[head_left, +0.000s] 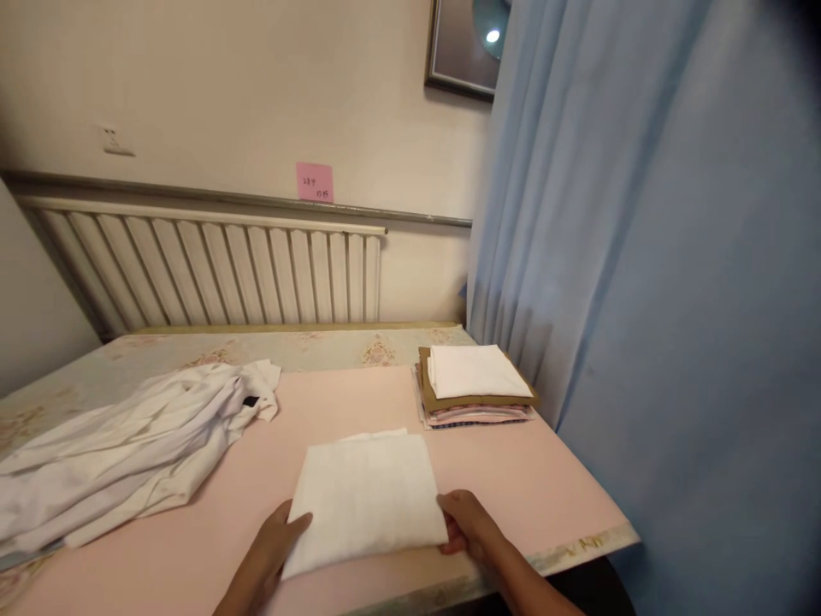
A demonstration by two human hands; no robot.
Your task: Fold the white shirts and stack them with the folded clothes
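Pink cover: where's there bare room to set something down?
The pink cover is bare behind the folded white cloth, between the rumpled white clothing and the folded fabric stack; also right of the right hand, in front of that stack; and between the clothing and left hand. Crowded: front centre, where both hands hold the cloth, and under clothing and stack.

A plain white, folded rectangular cloth (365, 500) is between left hand (282, 535) and right hand (467, 520), with a crumpled white fabric heap (150, 441) bearing a black patch (251, 401) beyond the left, a white, olive-brown and pink folded fabric stack (478, 376) beyond the right, and a blue fabric curtain (693, 342) rightward.
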